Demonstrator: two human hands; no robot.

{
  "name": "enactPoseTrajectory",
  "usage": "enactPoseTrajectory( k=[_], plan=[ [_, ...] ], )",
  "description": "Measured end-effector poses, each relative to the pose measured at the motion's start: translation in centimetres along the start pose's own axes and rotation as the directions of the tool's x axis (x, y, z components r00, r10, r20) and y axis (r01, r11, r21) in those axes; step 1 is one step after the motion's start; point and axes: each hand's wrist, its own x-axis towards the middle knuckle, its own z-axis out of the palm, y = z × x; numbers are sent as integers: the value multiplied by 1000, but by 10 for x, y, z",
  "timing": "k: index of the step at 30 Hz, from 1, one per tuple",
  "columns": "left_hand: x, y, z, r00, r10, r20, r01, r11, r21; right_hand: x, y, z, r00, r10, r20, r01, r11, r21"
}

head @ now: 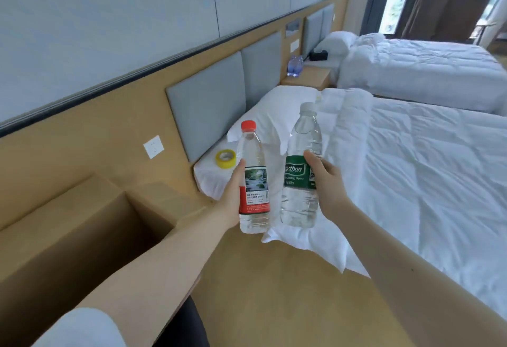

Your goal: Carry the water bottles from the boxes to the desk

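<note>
My left hand (231, 195) grips a clear water bottle with a red cap and red-and-white label (253, 182), held upright in front of me. Beside it, my right hand (326, 184) grips a second clear bottle with a white cap and green label (300, 179), tilted slightly right. Both bottles are in the air, nearly touching, above the floor at the corner of the near bed. An open cardboard box (82, 226) stands at my lower left; its inside looks dark and I see no bottles in it.
The near bed (411, 182) with white duvet and pillow fills the right. A yellow tape roll (225, 158) lies on its corner. A nightstand (307, 77) carries blue bottles (295, 66). A second bed (425, 69) lies beyond. The wall panel runs along the left.
</note>
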Motion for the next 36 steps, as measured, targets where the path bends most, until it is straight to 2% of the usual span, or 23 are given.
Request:
enactPoseTrajectory(
  k=[9, 15, 20, 26, 36],
  plan=[
    [13, 0, 30, 963, -72, 261, 52, 995, 79, -55, -6, -21, 947, -12, -321, 4, 1000, -27],
    [1, -42, 60, 882, -170, 440, 119, 983, 143, -109, 10, -55, 851, 8, -524, -27, 999, -29],
    [-20, -68, 103, 790, -282, 545, 195, 958, 212, -154, 5, -90, 742, 41, -670, -13, 999, 47],
    [-53, -98, 177, 707, -317, 633, 164, 943, 289, -207, -7, -149, 654, 38, -756, 12, 998, 60],
    [-139, -179, 324, 590, -384, 710, 52, 896, 441, -319, -24, -282, 549, 7, -836, 82, 995, 62]
  ],
)
